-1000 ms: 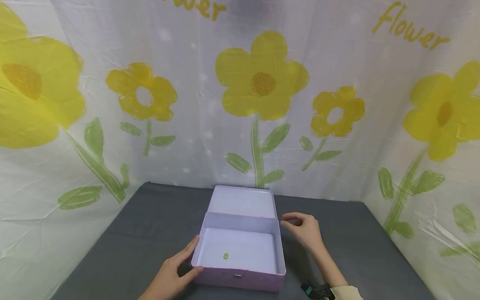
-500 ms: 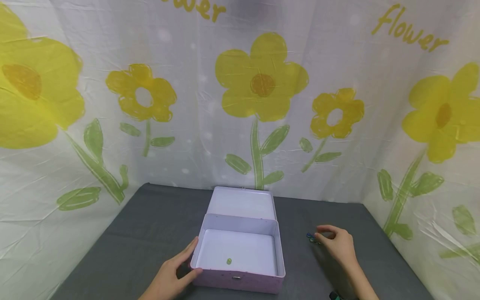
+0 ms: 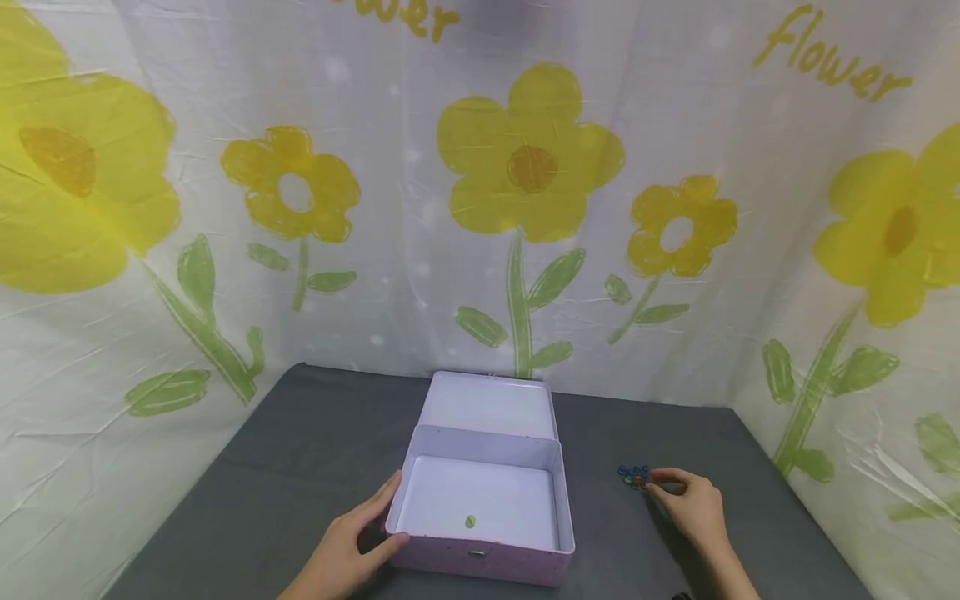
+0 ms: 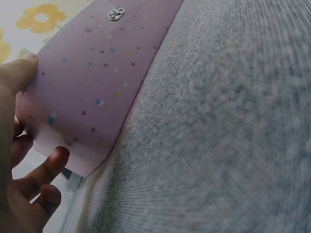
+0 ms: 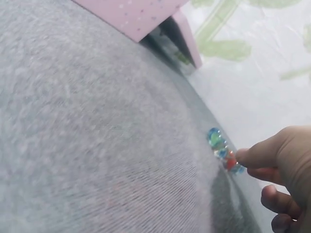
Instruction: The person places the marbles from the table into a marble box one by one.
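A pink metal box (image 3: pixel 517 560) with a star pattern stands with its lid (image 3: pixel 487 408) folded back. My left hand (image 3: pixel 348 542) holds its front left corner, thumb at the front rim and fingers along the side. Inside the box lies one small yellow-green glass marble (image 3: pixel 470 521). To the right, on the dark cloth, blue, green and orange glass marbles (image 3: pixel 633 473) sit in a cluster. My right hand (image 3: pixel 692 504) is at the cluster's right edge, its fingertips touching an orange marble (image 5: pixel 231 161); whether they pinch it is unclear.
A dark grey cloth (image 3: pixel 300 450) covers the table. Behind and on both sides hangs a pale curtain (image 3: pixel 405 317) printed with yellow flowers. The box's metal clasp (image 4: pixel 116 13) faces the front.
My right hand has moved from beside the box rightward to the cluster of marbles. The yellow-green marble has rolled slightly to the right inside the box. My left hand has stayed at the corner.
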`<state>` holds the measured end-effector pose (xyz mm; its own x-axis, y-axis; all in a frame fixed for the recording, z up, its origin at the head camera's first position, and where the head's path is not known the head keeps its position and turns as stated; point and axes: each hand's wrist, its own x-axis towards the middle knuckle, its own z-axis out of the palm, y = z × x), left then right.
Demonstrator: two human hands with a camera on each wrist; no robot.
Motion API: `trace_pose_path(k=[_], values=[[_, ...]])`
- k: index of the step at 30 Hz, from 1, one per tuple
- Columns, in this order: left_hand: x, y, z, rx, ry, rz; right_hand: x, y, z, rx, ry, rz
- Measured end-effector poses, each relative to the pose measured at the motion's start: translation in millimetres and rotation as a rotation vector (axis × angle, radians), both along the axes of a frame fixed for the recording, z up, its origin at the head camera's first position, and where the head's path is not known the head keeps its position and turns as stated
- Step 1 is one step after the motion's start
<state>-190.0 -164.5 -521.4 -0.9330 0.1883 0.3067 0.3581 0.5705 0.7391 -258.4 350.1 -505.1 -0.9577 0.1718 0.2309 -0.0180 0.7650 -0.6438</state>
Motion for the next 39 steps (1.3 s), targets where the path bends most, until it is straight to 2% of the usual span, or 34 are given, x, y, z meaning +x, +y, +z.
trace_pose_path(k=[7,17,26,32,39], values=[[0.7,0.3,1.9,0.001,-0.034,0.009,0.7,1.4,-13.3,0.033,0.022,-0.021],[-1.3,-1.3,-1.3,-0.026,0.042,0.020,-7.7,-5.2,-18.0,0.017,0.050,-0.017],[-1.2,0.3,-1.5,-0.021,0.043,0.017,-9.8,-4.4,-22.6,0.015,0.060,-0.038],[-0.8,0.1,-1.1,-0.015,0.024,0.013,-7.4,-5.4,-19.9,-0.008,0.072,-0.040],[-1.1,0.0,-1.6,-0.014,0.012,0.011,-6.0,-11.4,-7.1,-0.039,0.108,-0.053]])
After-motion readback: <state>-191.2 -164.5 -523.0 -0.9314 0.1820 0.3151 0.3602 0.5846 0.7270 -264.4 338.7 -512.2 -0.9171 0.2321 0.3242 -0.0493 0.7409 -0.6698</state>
